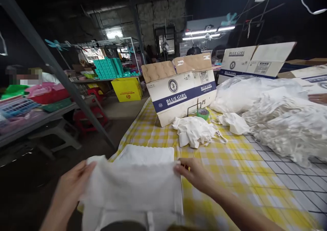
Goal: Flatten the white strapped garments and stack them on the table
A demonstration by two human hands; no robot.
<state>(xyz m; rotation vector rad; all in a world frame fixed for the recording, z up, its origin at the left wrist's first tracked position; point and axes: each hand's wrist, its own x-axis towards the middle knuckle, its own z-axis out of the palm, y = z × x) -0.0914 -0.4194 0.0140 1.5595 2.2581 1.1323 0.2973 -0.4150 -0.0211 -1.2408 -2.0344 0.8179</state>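
Observation:
Between my two hands a white camisole [133, 190] is stretched out, its straps toward me and its upper part blurred. My left hand [68, 183] pinches the far left corner of the cloth. At the far right corner, my right hand [191, 171] grips the edge between thumb and fingers. Just beyond it, another piece of white cloth [148, 152] with a scalloped edge lies flat on the yellow checked tablecloth [212, 176]. Farther back is a crumpled heap of white strappy garments [195, 130], apart from my hands.
A white-and-blue carton [184, 95] stands behind the heap, beside a roll of green tape [203, 113]. Large piles of white garments [286, 118] cover the right side, where another person's hand [318, 98] shows. A slanting metal post [63, 78] rises at the left.

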